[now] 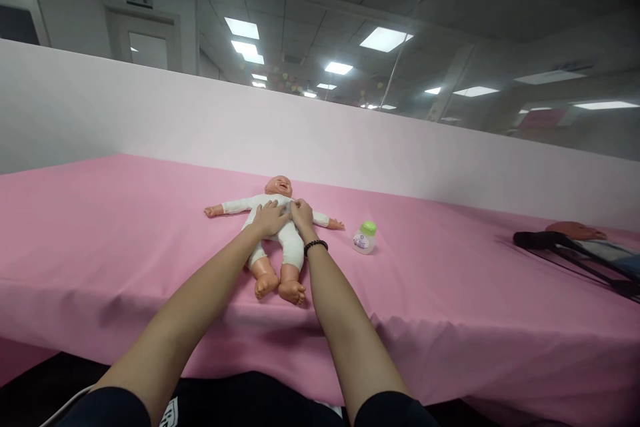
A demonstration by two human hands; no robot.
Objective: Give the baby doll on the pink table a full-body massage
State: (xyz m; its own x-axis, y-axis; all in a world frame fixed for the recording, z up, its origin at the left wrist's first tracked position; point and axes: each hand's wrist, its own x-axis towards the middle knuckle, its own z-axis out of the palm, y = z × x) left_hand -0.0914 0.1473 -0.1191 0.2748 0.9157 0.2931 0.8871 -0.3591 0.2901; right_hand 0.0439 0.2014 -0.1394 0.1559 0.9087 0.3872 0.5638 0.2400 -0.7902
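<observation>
A baby doll in a white long-sleeved suit lies on its back on a pink cloth-covered table, with bare plastic feet pointing toward me. My left hand lies flat across the doll's middle. My right hand, with a dark beaded bracelet at the wrist, presses its fingers on the suit at the doll's chest, right beside my left hand. A small baby bottle with a green cap stands to the right of the doll, just beyond its outstretched arm.
At the far right of the table lies a black-framed object, with a peach-coloured doll-like item behind it. A white panel runs along the table's far side. The pink cloth hangs over the near edge.
</observation>
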